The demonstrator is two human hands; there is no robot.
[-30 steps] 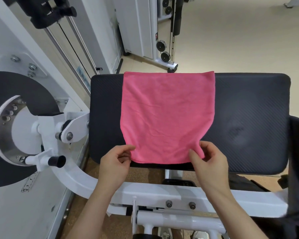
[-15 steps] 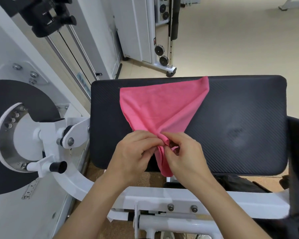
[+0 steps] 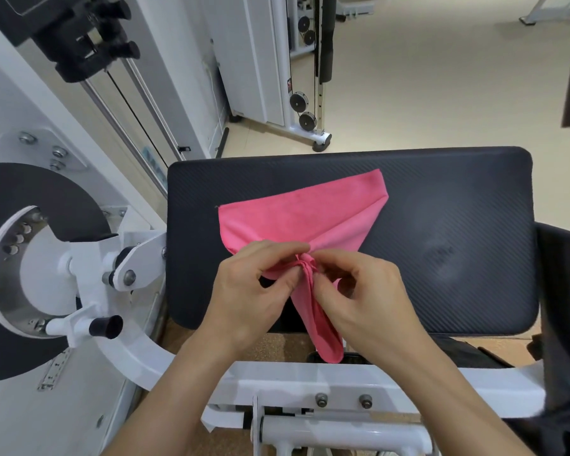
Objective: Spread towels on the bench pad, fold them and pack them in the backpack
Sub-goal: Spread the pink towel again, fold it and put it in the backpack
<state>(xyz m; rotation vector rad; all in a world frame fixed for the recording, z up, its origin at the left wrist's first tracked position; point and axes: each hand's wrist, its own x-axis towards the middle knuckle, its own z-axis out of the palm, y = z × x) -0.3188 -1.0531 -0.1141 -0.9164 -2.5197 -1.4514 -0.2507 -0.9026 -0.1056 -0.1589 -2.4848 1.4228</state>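
Black textured bench pad on white gym machine frame. Left hand and right hand both pinch pink microfibre towel's bunched near edge together.

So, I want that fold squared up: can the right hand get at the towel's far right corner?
Probably yes: only bare bench pad lies between the right hand and that corner of the pink towel. But it is pinching the gathered near edge, so it must let go first.
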